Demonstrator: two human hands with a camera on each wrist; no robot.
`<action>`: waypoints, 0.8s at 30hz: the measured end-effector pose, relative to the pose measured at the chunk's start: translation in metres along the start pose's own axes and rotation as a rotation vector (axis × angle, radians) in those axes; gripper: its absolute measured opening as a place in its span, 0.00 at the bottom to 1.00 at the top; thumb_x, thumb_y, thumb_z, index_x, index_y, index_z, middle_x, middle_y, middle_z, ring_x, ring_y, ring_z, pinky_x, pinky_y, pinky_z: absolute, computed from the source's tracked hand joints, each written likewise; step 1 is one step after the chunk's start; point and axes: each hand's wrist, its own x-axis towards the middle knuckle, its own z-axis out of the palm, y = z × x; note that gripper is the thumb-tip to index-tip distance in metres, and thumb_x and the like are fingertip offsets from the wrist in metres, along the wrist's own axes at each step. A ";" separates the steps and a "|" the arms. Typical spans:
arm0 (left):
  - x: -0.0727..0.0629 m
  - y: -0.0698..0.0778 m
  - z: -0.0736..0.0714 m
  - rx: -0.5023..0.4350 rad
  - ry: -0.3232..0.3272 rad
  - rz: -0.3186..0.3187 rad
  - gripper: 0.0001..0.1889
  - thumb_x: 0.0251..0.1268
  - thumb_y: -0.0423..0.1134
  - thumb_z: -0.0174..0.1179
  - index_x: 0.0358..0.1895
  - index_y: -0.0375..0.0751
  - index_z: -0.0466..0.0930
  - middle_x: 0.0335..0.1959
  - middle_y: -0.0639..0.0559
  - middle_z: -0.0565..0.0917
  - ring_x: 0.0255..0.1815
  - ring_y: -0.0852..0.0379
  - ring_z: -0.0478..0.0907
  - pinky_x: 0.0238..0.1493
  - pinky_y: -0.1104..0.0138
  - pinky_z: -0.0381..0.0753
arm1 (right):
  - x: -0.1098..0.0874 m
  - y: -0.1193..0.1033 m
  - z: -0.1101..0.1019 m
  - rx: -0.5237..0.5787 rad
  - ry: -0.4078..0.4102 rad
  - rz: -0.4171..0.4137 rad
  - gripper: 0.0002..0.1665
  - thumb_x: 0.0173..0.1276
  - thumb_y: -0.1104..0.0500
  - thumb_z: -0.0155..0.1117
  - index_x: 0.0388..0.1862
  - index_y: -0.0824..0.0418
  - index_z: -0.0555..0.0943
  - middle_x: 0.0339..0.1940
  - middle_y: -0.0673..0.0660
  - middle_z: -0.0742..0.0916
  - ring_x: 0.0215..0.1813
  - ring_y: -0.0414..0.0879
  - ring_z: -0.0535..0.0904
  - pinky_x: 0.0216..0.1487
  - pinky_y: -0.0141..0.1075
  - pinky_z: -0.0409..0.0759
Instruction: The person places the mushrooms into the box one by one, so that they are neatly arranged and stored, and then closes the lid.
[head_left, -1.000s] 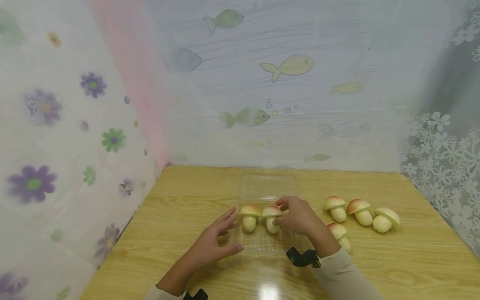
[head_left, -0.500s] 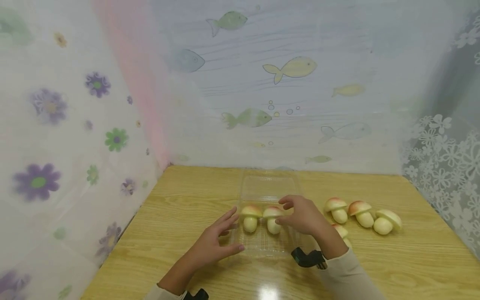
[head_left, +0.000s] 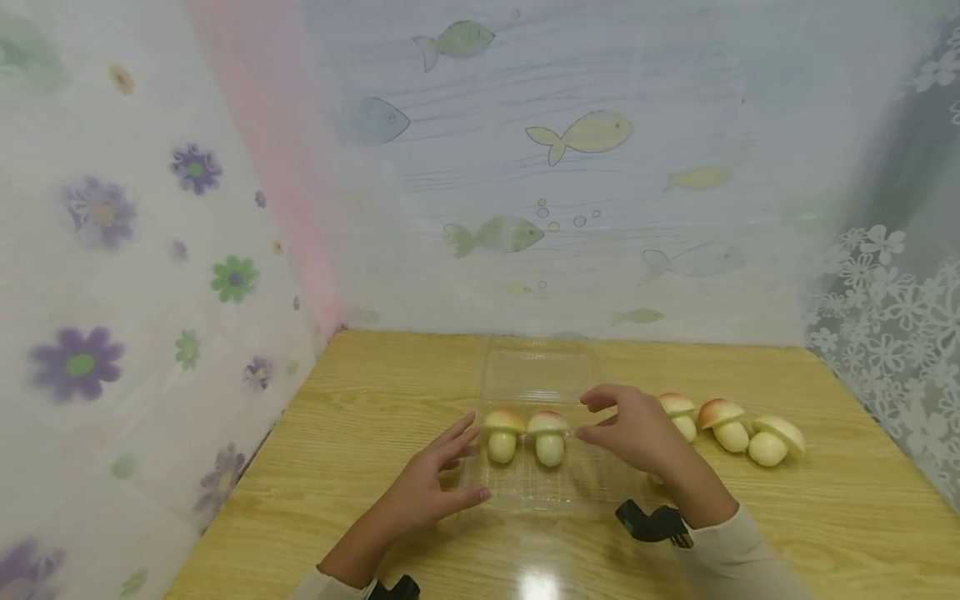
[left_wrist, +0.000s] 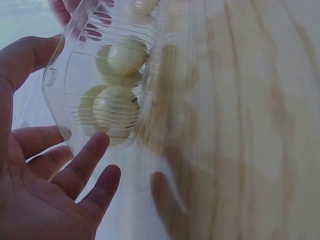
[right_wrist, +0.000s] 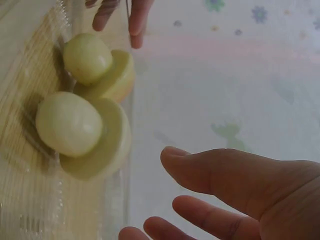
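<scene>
Head view: two cream, red-capped mushroom shapes (head_left: 549,437) in clear plastic clamshell (head_left: 525,493); left grip (head_left: 426,490), right grip (head_left: 632,429) spread, holding nothing (mushrooms likely light, slick; pinch stems (head_left: 551,452)).

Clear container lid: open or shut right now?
Open. In the head view, its lid lies back behind the base, leaving both mushroom-shaped pieces in the base uncovered.
</scene>
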 end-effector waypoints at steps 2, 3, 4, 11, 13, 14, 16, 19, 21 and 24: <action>0.000 0.000 0.000 0.009 -0.001 0.004 0.48 0.66 0.52 0.72 0.83 0.47 0.56 0.87 0.56 0.49 0.77 0.51 0.70 0.75 0.45 0.70 | -0.004 0.002 -0.004 -0.004 0.013 -0.007 0.29 0.66 0.51 0.76 0.64 0.58 0.82 0.62 0.64 0.85 0.53 0.56 0.88 0.41 0.43 0.88; 0.000 -0.001 0.000 0.017 -0.001 0.005 0.48 0.66 0.53 0.72 0.83 0.47 0.56 0.87 0.56 0.49 0.77 0.52 0.70 0.75 0.45 0.71 | -0.006 0.004 -0.006 -0.008 0.020 -0.007 0.28 0.67 0.51 0.76 0.64 0.57 0.82 0.62 0.63 0.85 0.53 0.56 0.88 0.41 0.43 0.88; 0.000 -0.001 0.000 0.023 -0.001 0.004 0.48 0.65 0.53 0.72 0.83 0.47 0.56 0.87 0.56 0.49 0.76 0.52 0.70 0.74 0.46 0.71 | -0.008 0.005 -0.008 -0.012 0.030 -0.006 0.28 0.66 0.51 0.76 0.63 0.57 0.82 0.62 0.63 0.85 0.53 0.56 0.88 0.41 0.43 0.89; 0.000 0.000 0.001 0.039 -0.001 -0.011 0.48 0.66 0.53 0.72 0.83 0.47 0.56 0.87 0.57 0.49 0.76 0.51 0.71 0.74 0.46 0.72 | -0.017 0.021 -0.016 -0.014 0.043 -0.005 0.28 0.67 0.48 0.75 0.63 0.57 0.82 0.62 0.62 0.86 0.54 0.56 0.88 0.41 0.44 0.89; 0.000 0.000 0.002 0.035 -0.005 -0.017 0.48 0.66 0.52 0.72 0.84 0.48 0.56 0.87 0.57 0.48 0.76 0.51 0.70 0.74 0.46 0.72 | -0.019 0.028 -0.019 -0.012 0.038 -0.007 0.29 0.67 0.47 0.75 0.63 0.57 0.82 0.62 0.63 0.86 0.55 0.57 0.87 0.41 0.43 0.89; 0.000 0.000 0.002 0.032 -0.007 -0.019 0.48 0.66 0.52 0.72 0.84 0.48 0.55 0.87 0.57 0.48 0.76 0.50 0.70 0.74 0.46 0.72 | -0.020 0.031 -0.021 -0.013 0.036 -0.006 0.30 0.67 0.46 0.76 0.63 0.57 0.82 0.62 0.63 0.86 0.55 0.57 0.87 0.41 0.43 0.89; 0.000 0.001 0.002 0.033 -0.008 -0.022 0.48 0.66 0.53 0.72 0.84 0.48 0.55 0.87 0.57 0.48 0.77 0.50 0.70 0.74 0.46 0.72 | -0.021 0.038 -0.024 0.001 0.029 -0.003 0.31 0.66 0.46 0.76 0.64 0.58 0.82 0.63 0.63 0.85 0.56 0.58 0.86 0.40 0.41 0.89; 0.000 0.001 0.002 0.038 -0.002 -0.021 0.48 0.66 0.52 0.72 0.84 0.47 0.55 0.87 0.56 0.48 0.76 0.50 0.70 0.74 0.46 0.72 | -0.024 0.047 -0.031 0.006 0.028 -0.005 0.33 0.66 0.44 0.76 0.65 0.57 0.81 0.63 0.63 0.85 0.58 0.59 0.85 0.40 0.41 0.88; 0.000 0.001 0.002 0.044 0.002 -0.022 0.48 0.66 0.51 0.72 0.84 0.47 0.55 0.87 0.57 0.48 0.76 0.51 0.71 0.74 0.46 0.72 | -0.025 0.052 -0.036 0.002 0.030 -0.009 0.34 0.65 0.42 0.76 0.65 0.56 0.81 0.62 0.63 0.85 0.58 0.59 0.85 0.41 0.42 0.88; 0.000 0.000 0.001 0.053 0.008 -0.021 0.47 0.66 0.53 0.72 0.83 0.48 0.56 0.87 0.57 0.49 0.76 0.52 0.71 0.74 0.47 0.72 | -0.028 0.059 -0.042 -0.027 0.039 -0.024 0.34 0.65 0.39 0.75 0.64 0.54 0.82 0.61 0.62 0.86 0.58 0.59 0.85 0.43 0.44 0.88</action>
